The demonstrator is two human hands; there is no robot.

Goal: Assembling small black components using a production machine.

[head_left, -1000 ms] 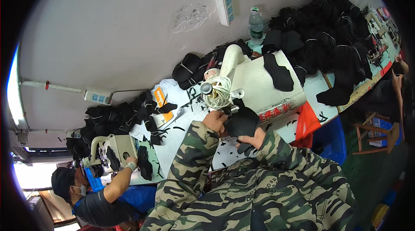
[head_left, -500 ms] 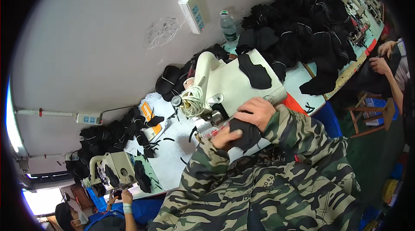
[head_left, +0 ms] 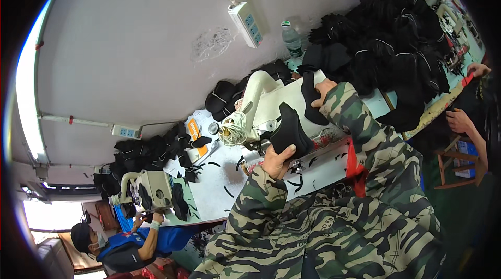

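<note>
Between the thumb and fingers of my left hand [head_left: 276, 163] is a folded black fabric piece [head_left: 291, 134], held up in front of the sewing machine [head_left: 282, 99]. My right hand [head_left: 324, 91] reaches over the machine's white body. Its thumb and fingers close on the edge of a second, curved black fabric piece [head_left: 311, 102] that lies on top of the machine. A coil of white cable [head_left: 233, 129] hangs at the machine's left end. Small black offcuts [head_left: 228, 191] are scattered on the white worktable [head_left: 209, 201].
Tied bundles of black fabric pieces [head_left: 383, 44] are heaped at the back right, beside a plastic bottle [head_left: 291, 39]. More bundles [head_left: 151, 148] lie at the left. Co-workers sit at both sides, one at another sewing machine [head_left: 148, 193]. A red cloth [head_left: 356, 169] hangs by my right sleeve.
My right hand has left the piece near the needle area and moved away from me to the piece on the machine. My left hand now holds its piece alone, tilted up. The view has shifted.
</note>
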